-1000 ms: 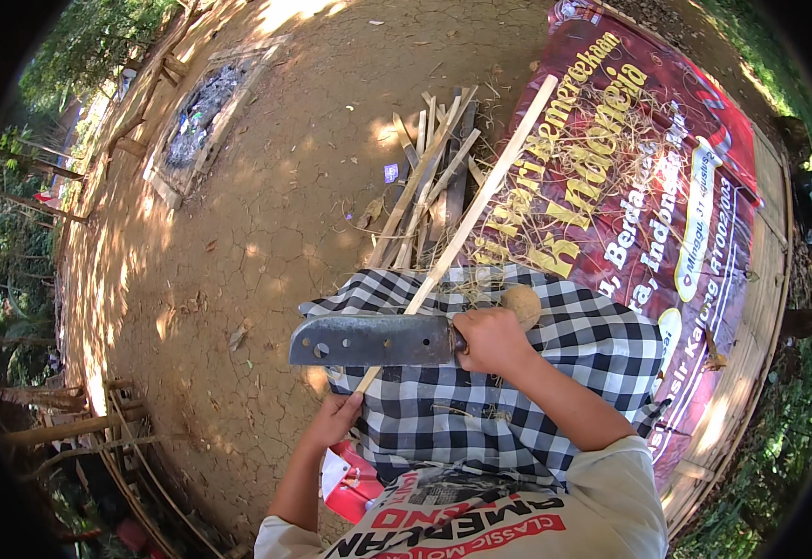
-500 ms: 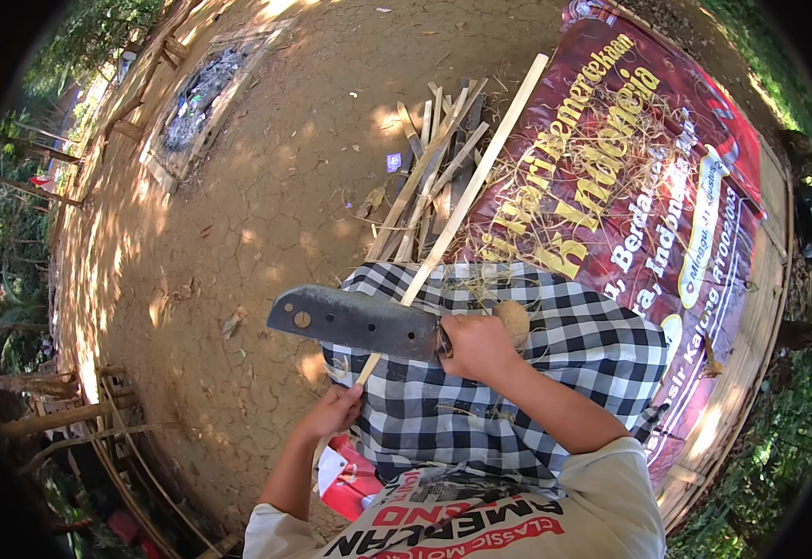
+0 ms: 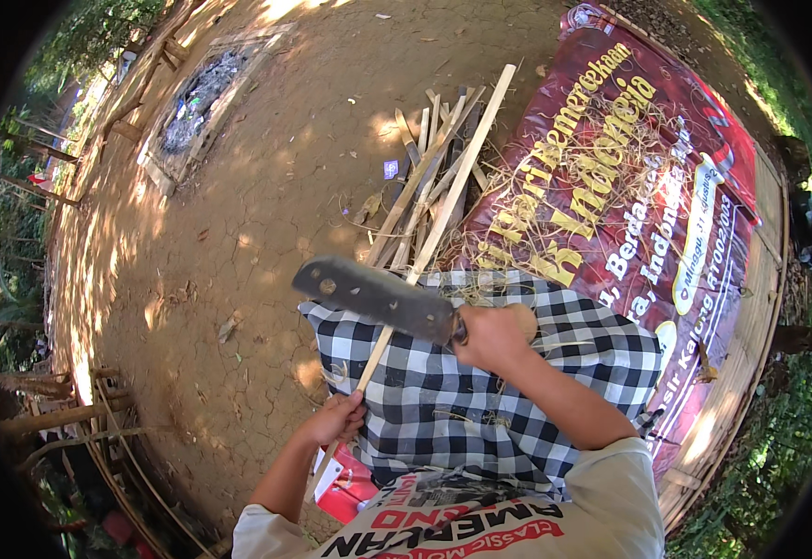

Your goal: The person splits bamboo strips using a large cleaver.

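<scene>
I am gripping the long pale split bamboo strip near its lower end with my left hand, fingers wrapped fully around it, so that the strip is running up and away from my lap toward the pile of similar cut bamboo slats lying on the bare cracked earth ground. My right hand is closed around the handle of the broad dark steel cleaver-type blade, fingers fully clenched. Compared with a second ago, the blade is sitting higher and is tilting, its far end raised toward the left, where it was lying level across the strip; my left hand is keeping its hold. I am judging this as a lift for a fresh cut along the strip. The black-and-white checked cloth is covering my lap beneath the work, and the dark red printed banner sheet is spreading out on my right, scattered with dry shavings.
</scene>
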The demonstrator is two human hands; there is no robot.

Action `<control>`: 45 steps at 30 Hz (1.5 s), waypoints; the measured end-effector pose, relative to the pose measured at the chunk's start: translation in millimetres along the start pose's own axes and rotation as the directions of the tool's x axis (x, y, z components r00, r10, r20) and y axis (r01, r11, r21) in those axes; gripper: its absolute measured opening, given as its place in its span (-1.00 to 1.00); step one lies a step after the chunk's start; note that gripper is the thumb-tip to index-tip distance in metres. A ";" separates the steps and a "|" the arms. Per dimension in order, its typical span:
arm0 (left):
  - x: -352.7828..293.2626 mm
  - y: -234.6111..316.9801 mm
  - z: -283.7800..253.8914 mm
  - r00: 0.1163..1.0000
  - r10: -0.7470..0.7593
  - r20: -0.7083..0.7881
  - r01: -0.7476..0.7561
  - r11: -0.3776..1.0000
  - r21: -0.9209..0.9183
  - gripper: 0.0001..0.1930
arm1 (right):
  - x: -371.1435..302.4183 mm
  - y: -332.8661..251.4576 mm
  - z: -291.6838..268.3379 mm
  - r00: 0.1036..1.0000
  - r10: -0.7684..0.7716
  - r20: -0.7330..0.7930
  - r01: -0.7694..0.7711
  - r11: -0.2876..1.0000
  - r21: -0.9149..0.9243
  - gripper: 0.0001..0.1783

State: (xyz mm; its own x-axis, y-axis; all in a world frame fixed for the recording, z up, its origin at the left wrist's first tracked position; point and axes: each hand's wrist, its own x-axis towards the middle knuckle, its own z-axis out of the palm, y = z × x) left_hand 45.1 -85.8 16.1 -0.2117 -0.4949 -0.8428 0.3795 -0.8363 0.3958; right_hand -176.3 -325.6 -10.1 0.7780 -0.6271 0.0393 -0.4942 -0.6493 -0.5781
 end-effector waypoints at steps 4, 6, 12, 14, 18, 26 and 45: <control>-3.9 -7.5 -10.6 1.000 -0.009 0.013 0.009 1.000 -0.001 -0.42 | 7.4 0.1 19.3 0.948 -0.293 0.123 0.307 0.946 -0.108 -0.74; -5.1 -13.7 -12.5 1.000 -0.024 -0.005 0.024 1.000 0.017 -0.41 | 20.7 28.8 2.2 0.987 -0.155 0.032 0.157 0.984 -0.088 -0.73; 0.3 7.5 -1.1 1.000 -0.020 0.004 0.020 1.000 -0.005 -0.42 | 20.1 21.0 2.9 0.998 0.009 -0.067 -0.012 0.999 -0.040 -0.73; -0.1 4.3 -4.7 0.999 -0.044 -0.017 0.044 0.999 0.006 -0.43 | 14.6 -1.5 8.1 0.996 -0.090 -0.007 0.090 0.996 -0.001 -0.74; -5.5 -6.7 -8.9 0.999 -0.053 0.002 0.053 0.998 -0.044 -0.45 | 27.8 21.8 13.8 0.941 -0.339 0.003 0.337 0.936 -0.104 -0.74; 0.2 6.9 -1.8 0.998 -0.061 0.024 0.062 0.996 -0.062 -0.46 | 23.6 23.9 5.3 0.993 0.033 -0.110 -0.035 0.999 -0.020 -0.80; 4.6 -1.9 -15.3 0.995 -0.086 0.053 0.089 0.995 -0.051 -0.44 | 22.4 66.3 -7.5 0.990 -0.002 -0.138 -0.013 0.994 -0.107 -0.75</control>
State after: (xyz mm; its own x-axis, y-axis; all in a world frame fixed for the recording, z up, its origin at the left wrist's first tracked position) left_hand 57.2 -82.9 5.8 -0.2905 -0.4330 -0.8533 0.4048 -0.8636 0.3005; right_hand -194.5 -385.9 -41.4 0.7179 -0.6793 0.1524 -0.5429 -0.6833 -0.4883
